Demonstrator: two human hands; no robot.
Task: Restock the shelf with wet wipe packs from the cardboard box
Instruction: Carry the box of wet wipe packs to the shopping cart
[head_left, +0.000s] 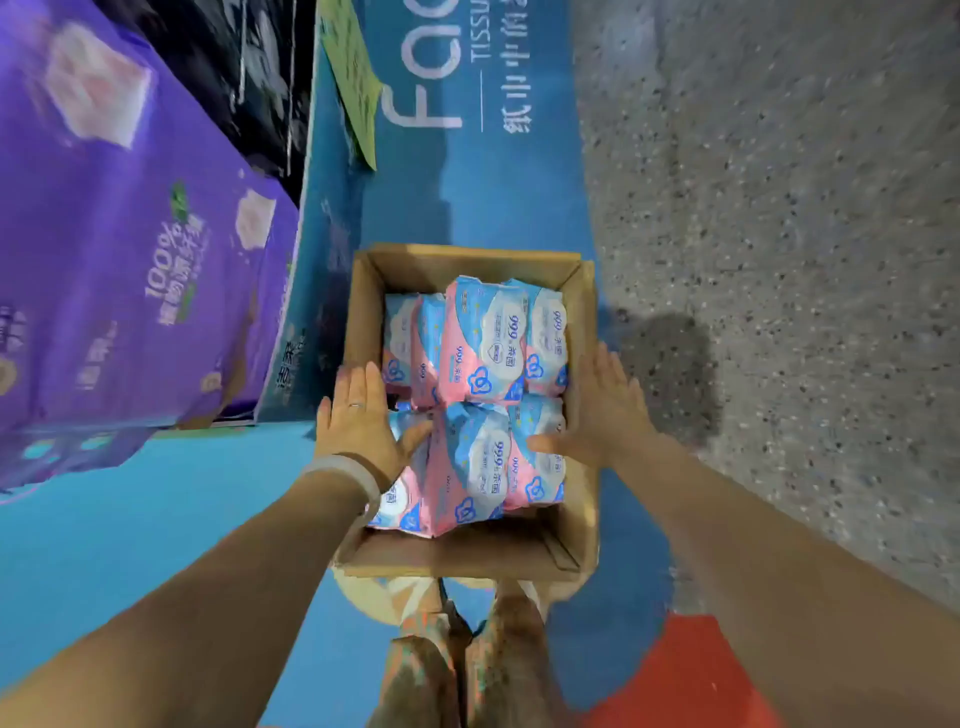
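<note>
An open cardboard box (457, 553) stands on the floor below me, filled with several pink and blue wet wipe packs (483, 343). My left hand (361, 421) hovers flat over the box's left wall, fingers straight, thumb near a front pack (480, 462). Over the right wall my right hand (597, 410) is spread with straight fingers, its thumb reaching toward the same front packs. Neither hand holds anything.
Large purple tissue packages (119, 249) fill the left side beside a blue display base (447, 171) with white lettering. A speckled grey floor (779, 234) lies to the right. My legs (467, 660) stand just behind the box, with a red patch (691, 670) at lower right.
</note>
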